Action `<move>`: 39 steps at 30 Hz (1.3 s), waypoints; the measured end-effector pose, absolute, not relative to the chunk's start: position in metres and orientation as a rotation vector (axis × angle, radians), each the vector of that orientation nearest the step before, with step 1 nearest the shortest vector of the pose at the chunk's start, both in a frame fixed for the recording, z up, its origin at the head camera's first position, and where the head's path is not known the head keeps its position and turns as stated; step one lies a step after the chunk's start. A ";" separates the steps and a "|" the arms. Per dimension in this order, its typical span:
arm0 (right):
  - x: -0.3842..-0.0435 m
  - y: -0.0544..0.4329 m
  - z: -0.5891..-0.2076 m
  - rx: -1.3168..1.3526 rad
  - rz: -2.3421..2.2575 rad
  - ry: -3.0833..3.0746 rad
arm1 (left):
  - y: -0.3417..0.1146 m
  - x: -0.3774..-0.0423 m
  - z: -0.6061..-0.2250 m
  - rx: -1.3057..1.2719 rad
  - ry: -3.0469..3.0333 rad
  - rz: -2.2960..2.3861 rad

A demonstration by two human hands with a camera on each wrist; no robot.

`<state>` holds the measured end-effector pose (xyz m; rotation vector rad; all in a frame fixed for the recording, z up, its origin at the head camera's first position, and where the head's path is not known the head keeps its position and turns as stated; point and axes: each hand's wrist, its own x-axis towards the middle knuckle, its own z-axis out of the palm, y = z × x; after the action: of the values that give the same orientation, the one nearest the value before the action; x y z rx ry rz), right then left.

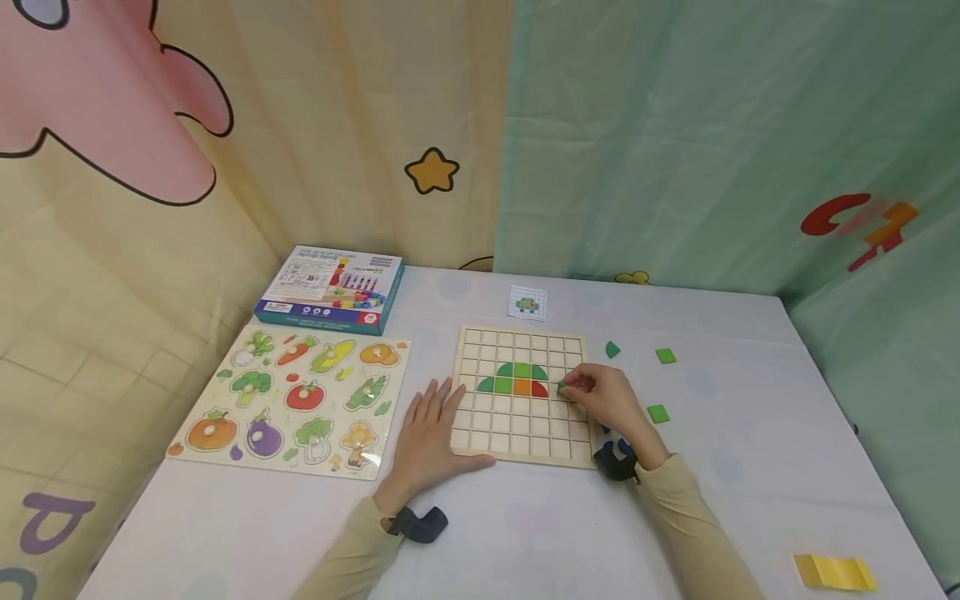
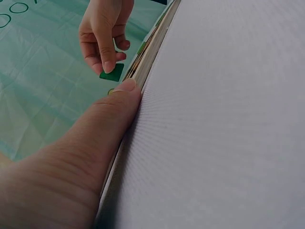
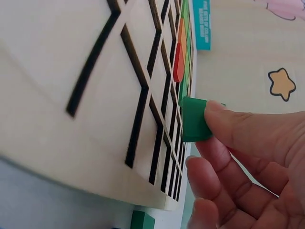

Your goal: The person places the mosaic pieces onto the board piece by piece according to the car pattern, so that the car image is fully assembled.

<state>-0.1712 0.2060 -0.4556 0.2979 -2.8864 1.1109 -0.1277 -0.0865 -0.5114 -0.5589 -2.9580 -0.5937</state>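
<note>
A wooden grid board (image 1: 495, 429) lies on the table, with green, orange and red tiles (image 1: 522, 386) set together in its middle cells. My right hand (image 1: 603, 396) pinches a dark green tile (image 3: 195, 119) between thumb and fingers, over the right part of the grid. The tile shows one curved side in the right wrist view. My left hand (image 1: 429, 437) rests at the board's near left corner, fingers spread and straight. Its thumb (image 2: 102, 121) lies along the near edge of the board.
Right of the board lie a dark green rounded tile (image 1: 612, 349) and two light green square tiles (image 1: 657, 413). A small picture card (image 1: 527, 302) lies behind it. Leftward are a vegetable puzzle board (image 1: 337, 446) and a box (image 1: 330, 287). Yellow paper (image 1: 836, 572) lies front right.
</note>
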 end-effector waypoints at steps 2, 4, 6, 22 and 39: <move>-0.172 0.205 -0.456 0.306 1.103 -2.890 | -0.086 -0.128 -0.511 -0.557 -2.958 -0.593; -0.173 0.204 -0.456 0.310 1.099 -2.900 | -0.087 -0.128 -0.510 -0.555 -2.960 -0.592; -0.174 0.203 -0.457 0.297 1.097 -2.916 | -0.087 -0.128 -0.510 -0.555 -2.962 -0.590; -0.178 0.198 -0.458 0.211 1.013 -2.978 | -0.087 -0.128 -0.512 -0.563 -2.957 -0.598; -0.180 0.193 -0.454 0.212 0.879 -3.044 | -0.087 -0.127 -0.512 -0.562 -2.963 -0.588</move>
<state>-0.1798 0.1934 -0.4539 0.2123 -3.0441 0.8790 -0.1275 -0.0870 -0.5123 -0.5625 -2.9634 -0.5882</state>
